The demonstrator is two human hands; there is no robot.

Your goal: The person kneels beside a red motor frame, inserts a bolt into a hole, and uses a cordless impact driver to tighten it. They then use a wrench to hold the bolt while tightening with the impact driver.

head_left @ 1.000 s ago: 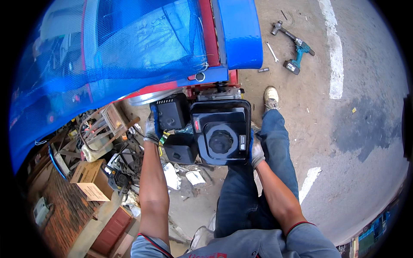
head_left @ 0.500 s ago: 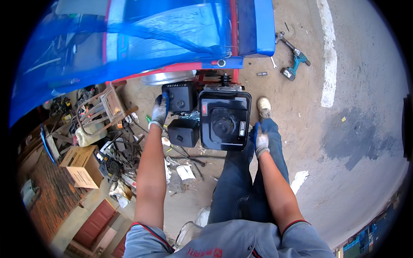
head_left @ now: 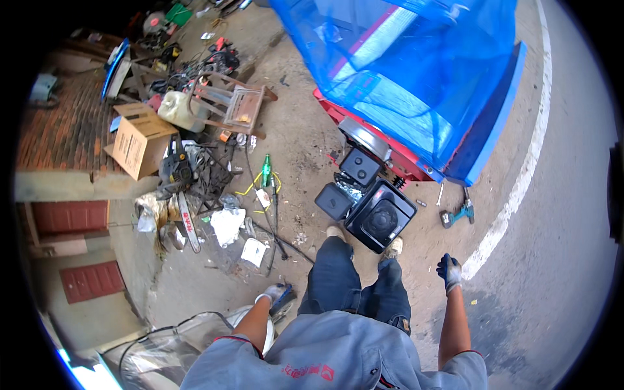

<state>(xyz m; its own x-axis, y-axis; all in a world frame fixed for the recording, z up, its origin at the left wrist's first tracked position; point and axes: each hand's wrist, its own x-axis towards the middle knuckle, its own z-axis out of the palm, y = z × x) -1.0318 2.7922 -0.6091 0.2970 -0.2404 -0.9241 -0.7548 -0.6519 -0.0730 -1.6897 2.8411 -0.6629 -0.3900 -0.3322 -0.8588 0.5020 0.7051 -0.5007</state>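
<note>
In front of my feet stands an engine (head_left: 379, 221) with a large black top, which neither hand touches. Two smaller black box-shaped covers (head_left: 360, 167) sit on its far left side, with bright metal parts between them. My left hand (head_left: 279, 296), in a white glove with a blue palm, hangs low beside my left leg, fingers stretched out and seemingly holding nothing. Out to the right, above the pavement, my right hand (head_left: 449, 270) wears the same kind of glove. Its fingers are curled in, and no object shows in them.
A red and blue machine under blue film (head_left: 416, 84) stands beyond the engine. A cordless power tool (head_left: 457, 214) and a wrench (head_left: 441, 194) lie right of it. Leftward are a green bottle (head_left: 266, 169), a chainsaw (head_left: 179, 175), a cardboard box (head_left: 140, 143) and a wooden chair (head_left: 240, 107).
Both hands have come off the engine: the left drew back beside my leg, the right swung out to the right. The view has turned left, and the engine appears smaller.
</note>
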